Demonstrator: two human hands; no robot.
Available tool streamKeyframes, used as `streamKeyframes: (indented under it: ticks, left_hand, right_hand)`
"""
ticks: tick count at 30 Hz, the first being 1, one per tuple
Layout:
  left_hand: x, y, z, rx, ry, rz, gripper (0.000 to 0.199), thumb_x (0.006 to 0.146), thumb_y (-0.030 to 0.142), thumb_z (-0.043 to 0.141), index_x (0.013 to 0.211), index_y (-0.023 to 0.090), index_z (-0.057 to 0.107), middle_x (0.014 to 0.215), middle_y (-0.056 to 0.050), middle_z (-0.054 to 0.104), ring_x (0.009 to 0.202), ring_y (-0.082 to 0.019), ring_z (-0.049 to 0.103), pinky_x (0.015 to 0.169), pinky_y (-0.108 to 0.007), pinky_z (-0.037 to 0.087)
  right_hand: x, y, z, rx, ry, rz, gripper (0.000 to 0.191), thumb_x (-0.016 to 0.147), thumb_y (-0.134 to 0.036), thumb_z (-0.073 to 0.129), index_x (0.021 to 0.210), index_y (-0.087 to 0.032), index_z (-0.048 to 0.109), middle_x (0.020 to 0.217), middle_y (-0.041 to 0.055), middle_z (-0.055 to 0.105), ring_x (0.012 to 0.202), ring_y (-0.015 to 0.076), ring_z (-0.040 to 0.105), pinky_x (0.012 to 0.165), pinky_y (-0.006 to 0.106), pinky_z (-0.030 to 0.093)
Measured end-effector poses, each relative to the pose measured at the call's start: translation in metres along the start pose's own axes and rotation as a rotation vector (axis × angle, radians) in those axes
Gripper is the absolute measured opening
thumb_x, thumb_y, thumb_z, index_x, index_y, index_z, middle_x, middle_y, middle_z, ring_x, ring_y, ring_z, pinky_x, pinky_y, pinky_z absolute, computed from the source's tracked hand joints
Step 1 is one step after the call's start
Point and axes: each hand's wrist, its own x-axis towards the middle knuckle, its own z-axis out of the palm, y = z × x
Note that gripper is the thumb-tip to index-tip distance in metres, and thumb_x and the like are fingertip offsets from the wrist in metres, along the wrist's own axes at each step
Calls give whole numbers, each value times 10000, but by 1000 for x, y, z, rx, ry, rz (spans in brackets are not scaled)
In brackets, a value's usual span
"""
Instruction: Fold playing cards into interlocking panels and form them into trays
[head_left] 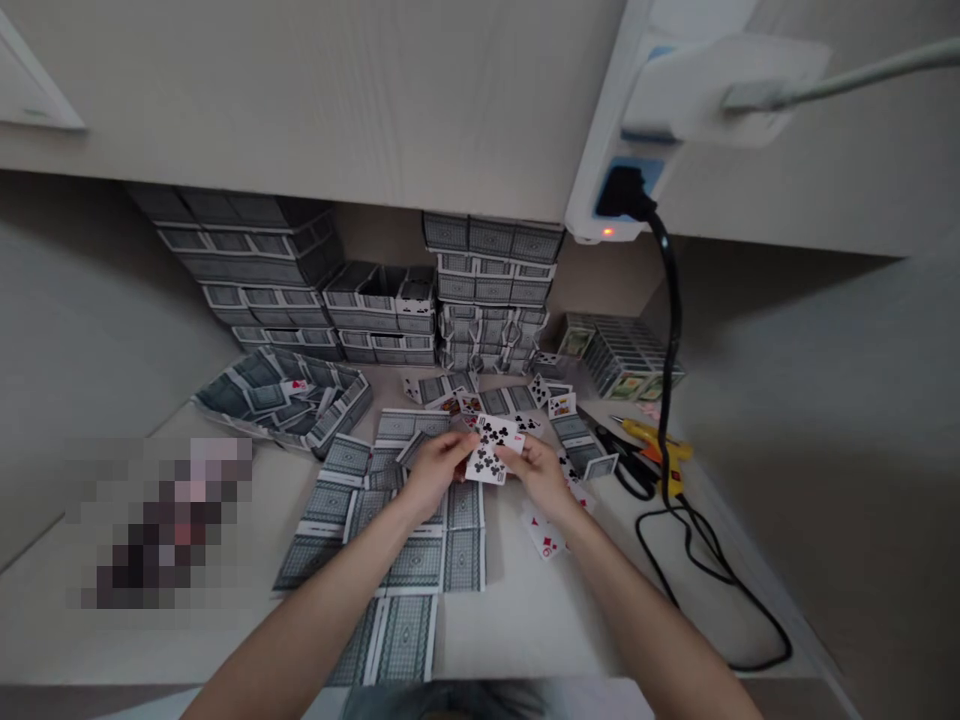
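Note:
Between my two hands is a ten of clubs playing card [491, 458], face up, with the edge of another card behind its right side. My left hand [437, 468] pinches its left edge. My right hand [541, 476] grips the right edge, with the thumb lying over the face. Below and left of my hands, cards joined edge to edge into a patterned card sheet [409, 560] lie backs up on the table. A few loose face-up cards [546, 535] lie under and beside my right wrist.
Stacked card boxes [491, 290] stand along the back, with a card tray [281, 400] of loose cards at left. At right are black scissors [630, 470], a yellow glue gun [660, 440] and its looping black cord [731, 570]. A power strip [615, 190] hangs above.

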Motion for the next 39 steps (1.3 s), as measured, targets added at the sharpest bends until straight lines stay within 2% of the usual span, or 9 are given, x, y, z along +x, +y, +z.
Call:
streamKeyframes:
  ticks: [4,8,14,22,26,30,36,39]
  left_hand:
    - [1,3,-7,-186,-172,-162,228,604,276,697,765,128,635,722,-29,627,653,-95,551,599,-209,439]
    - [1,4,-11,-204,-231,-227,188,610,187,701,775,117,647,760,-50,644,689,-91,566,682,-217,460]
    - [2,3,-9,-140,-152,-207,166,567,155,722,699,100,639,701,-43,647,654,-93,579,673,-224,477]
    - [3,3,-9,9,-59,-168,232,490,212,759,652,91,646,626,-39,637,580,-101,567,608,-239,478]
    - [4,-2,-9,109,-36,-112,269,497,284,746,667,101,645,625,-40,635,568,-111,553,596,-251,460]
    - [4,-4,-6,258,0,-14,276,530,354,709,640,118,620,564,-7,594,519,-99,501,523,-217,395]
    - [-2,-9,1,581,105,312,270,673,408,567,588,161,497,504,50,444,487,-84,388,488,-198,279]
    - [-5,-11,2,756,174,426,267,731,401,504,590,181,448,481,58,376,470,-90,353,489,-203,238]
  right_hand:
    - [3,-2,-6,41,23,25,354,568,-400,687,806,-155,590,707,26,673,616,170,611,611,323,501]
    - [4,1,-10,11,-18,-9,327,590,-380,678,815,-160,591,733,31,674,632,165,611,608,307,498]
    - [4,8,-10,-47,-17,-35,323,610,-394,651,817,-153,588,741,36,670,616,153,602,586,282,484]
    - [3,7,-8,-49,-12,-16,321,590,-394,666,791,-156,591,699,30,672,592,155,599,556,274,477]
    - [3,7,-8,-59,-7,-18,334,585,-407,666,796,-157,599,715,36,675,616,167,607,560,281,482]
    - [4,8,-8,-30,-10,10,356,578,-414,672,810,-152,605,710,36,676,606,170,609,556,288,485]
    - [1,6,-2,38,-29,72,328,575,-391,681,794,-156,617,685,19,669,575,157,602,547,282,487]
    - [-2,3,3,49,-67,104,333,585,-394,671,814,-158,616,703,15,668,562,148,595,511,266,483]
